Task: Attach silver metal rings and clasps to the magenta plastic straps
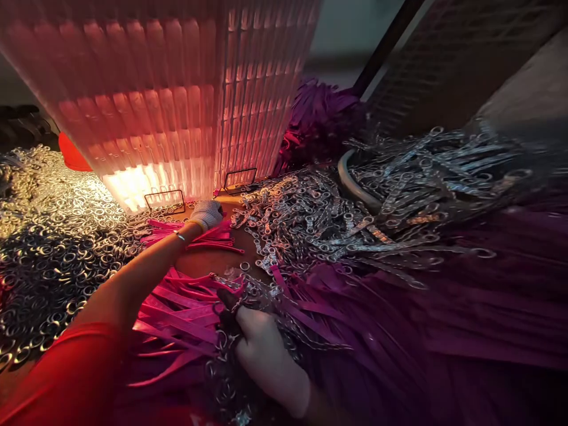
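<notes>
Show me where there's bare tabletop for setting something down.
A small bare patch of tabletop lies between the upper pink straps and lower pink straps, bordered right by heaped metal pieces. Crowded: silver rings at left, purple straps at right.

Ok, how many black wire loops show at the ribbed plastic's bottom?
2: left loop, up and left of the left hand in the image; right loop, up and right. Others may be hidden.

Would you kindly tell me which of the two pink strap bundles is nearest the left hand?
The smaller, farther bundle, at the left hand; the larger bundle lies closer to the camera.
</notes>
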The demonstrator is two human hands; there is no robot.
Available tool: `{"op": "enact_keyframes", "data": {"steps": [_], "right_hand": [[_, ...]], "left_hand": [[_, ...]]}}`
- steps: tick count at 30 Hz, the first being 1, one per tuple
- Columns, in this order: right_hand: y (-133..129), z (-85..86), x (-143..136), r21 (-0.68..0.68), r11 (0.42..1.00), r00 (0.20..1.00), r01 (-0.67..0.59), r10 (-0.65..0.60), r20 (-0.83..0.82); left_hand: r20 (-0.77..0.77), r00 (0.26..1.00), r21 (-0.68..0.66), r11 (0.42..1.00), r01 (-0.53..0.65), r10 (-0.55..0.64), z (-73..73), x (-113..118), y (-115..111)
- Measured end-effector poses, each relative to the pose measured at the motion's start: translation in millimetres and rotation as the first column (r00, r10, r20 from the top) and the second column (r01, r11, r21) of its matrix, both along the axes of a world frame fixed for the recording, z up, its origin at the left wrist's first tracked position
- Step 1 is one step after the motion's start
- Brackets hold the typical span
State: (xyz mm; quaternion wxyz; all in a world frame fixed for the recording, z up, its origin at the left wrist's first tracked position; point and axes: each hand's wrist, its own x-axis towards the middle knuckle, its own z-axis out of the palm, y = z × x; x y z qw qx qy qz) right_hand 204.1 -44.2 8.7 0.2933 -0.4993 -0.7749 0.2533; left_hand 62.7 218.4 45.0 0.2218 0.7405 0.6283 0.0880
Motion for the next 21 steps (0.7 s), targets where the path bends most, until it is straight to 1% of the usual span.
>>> {"op": "enact_keyframes", "data": {"steps": [2, 3, 4, 5, 6, 7, 8, 9, 10, 11, 13, 15, 17, 19, 21], "right_hand": [[8, 12.7, 9, 0.003, 1.0, 0.996, 0.015, -0.015, -0.09], [13, 19.4, 13, 0.036, 0.999, 0.991, 0.036, -0.032, -0.127], [17, 26.1, 16, 0.075, 0.995, 0.987, 0.06, -0.048, -0.153], [21, 32.3, 18, 0.109, 0.991, 0.985, 0.081, -0.063, -0.162], [25, 38.0, 18, 0.135, 0.986, 0.986, 0.098, -0.078, -0.147], [28, 43.0, 17, 0.155, 0.982, 0.99, 0.11, -0.094, -0.106], [30, 47.4, 15, 0.176, 0.977, 0.993, 0.117, -0.111, -0.042], [32, 51.3, 11, 0.2, 0.973, 0.991, 0.119, -0.129, 0.037], [32, 54.8, 7, 0.227, 0.967, 0.982, 0.118, -0.148, 0.119], [32, 58.0, 2, 0.25, 0.962, 0.967, 0.111, -0.163, 0.198], [30, 64.1, -8, 0.268, 0.959, 0.926, 0.087, -0.177, 0.334], [26, 69.8, -15, 0.252, 0.966, 0.883, 0.055, -0.165, 0.44], [20, 73.9, -19, 0.23, 0.973, 0.843, 0.009, -0.131, 0.521], [15, 75.3, -21, 0.219, 0.974, 0.803, -0.054, -0.088, 0.59], [10, 74.4, -22, 0.208, 0.97, 0.761, -0.128, -0.038, 0.648]], "left_hand": [[0.113, 0.993, 0.006, 0.999, 0.044, -0.044, 16.0, -10, -29], [0.201, 0.978, -0.013, 0.998, 0.064, -0.06, 22.6, -17, -47], [0.312, 0.947, -0.043, 0.995, 0.093, -0.075, 28.2, -23, -67], [0.51, 0.859, -0.116, 0.985, 0.124, -0.048, 32.7, -31, -88], [0.653, 0.757, -0.184, 0.971, 0.15, 0.007, 36.3, -37, -108], [0.745, 0.663, -0.236, 0.959, 0.157, 0.075, 39.1, -44, -127], [0.805, 0.576, -0.283, 0.946, 0.157, 0.145, 41.4, -49, -145], [0.826, 0.529, -0.313, 0.939, 0.144, 0.194, 43.3, -52, -160], [0.833, 0.505, -0.333, 0.934, 0.128, 0.227, 44.8, -55, -173], [0.833, 0.497, -0.345, 0.931, 0.12, 0.245, 45.9, -57, -184], [0.826, 0.512, -0.349, 0.928, 0.132, 0.237, 46.9, -58, -200], [0.812, 0.547, -0.331, 0.932, 0.148, 0.202, 46.2, -57, -209], [0.784, 0.599, -0.296, 0.945, 0.136, 0.159, 44.0, -57, -216], [0.725, 0.684, -0.2, 0.975, 0.092, 0.084, 40.7, -56, -222], [0.639, 0.769, -0.036, 0.998, 0.055, -0.019, 36.4, -56, -230]]}}
